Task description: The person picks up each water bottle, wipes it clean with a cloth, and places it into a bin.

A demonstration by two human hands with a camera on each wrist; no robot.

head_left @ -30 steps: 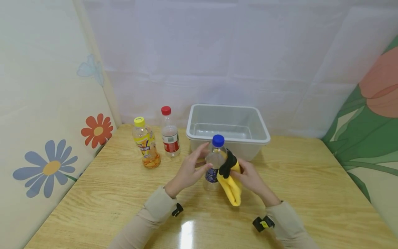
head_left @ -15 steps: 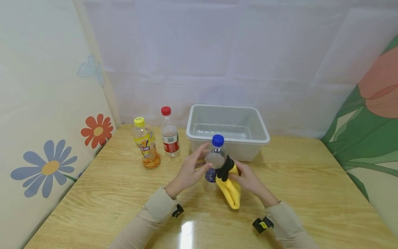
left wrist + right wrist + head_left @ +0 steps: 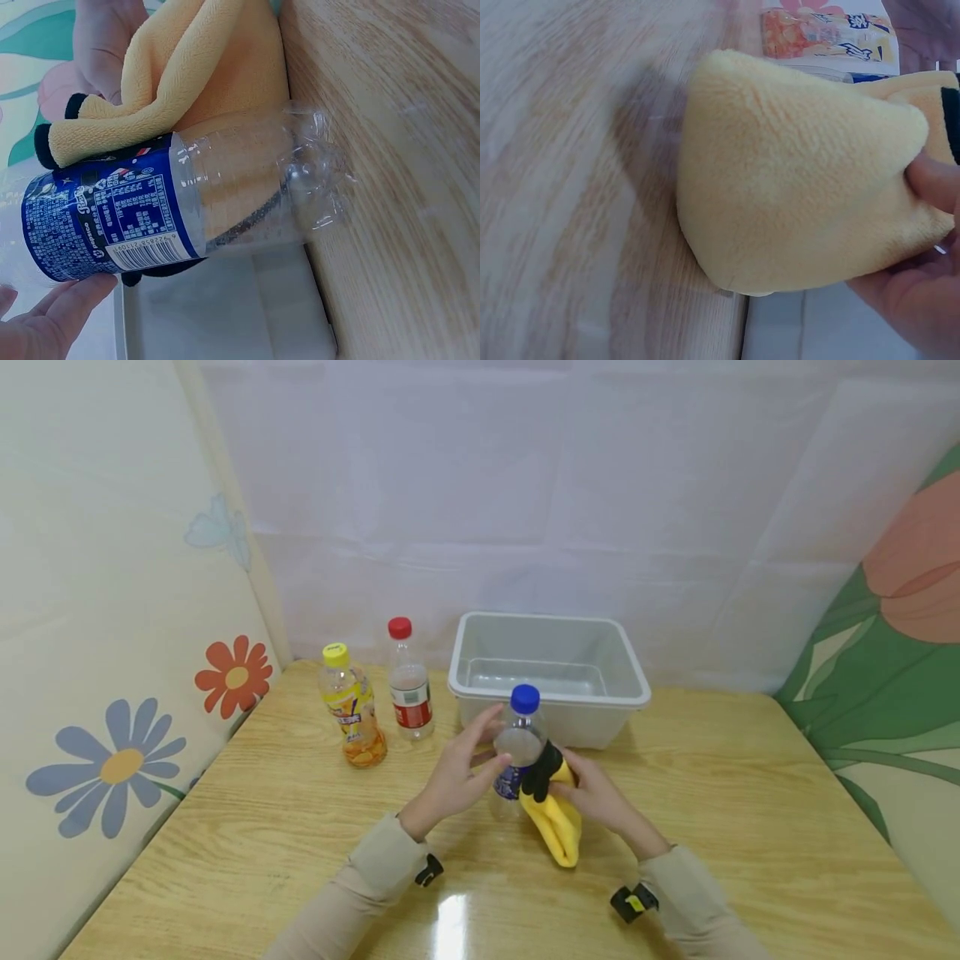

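Head view, grey tub [image 3: 551,693] empty, 3 capped bottles

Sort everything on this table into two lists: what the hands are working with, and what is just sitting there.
In use:
- blue-capped bottle, upright on the table, held by the left hand
- yellow cloth, pressed against the bottle by the right hand

Just sitting there:
- yellow-capped bottle
- red-capped bottle
- grey tub, behind the hands
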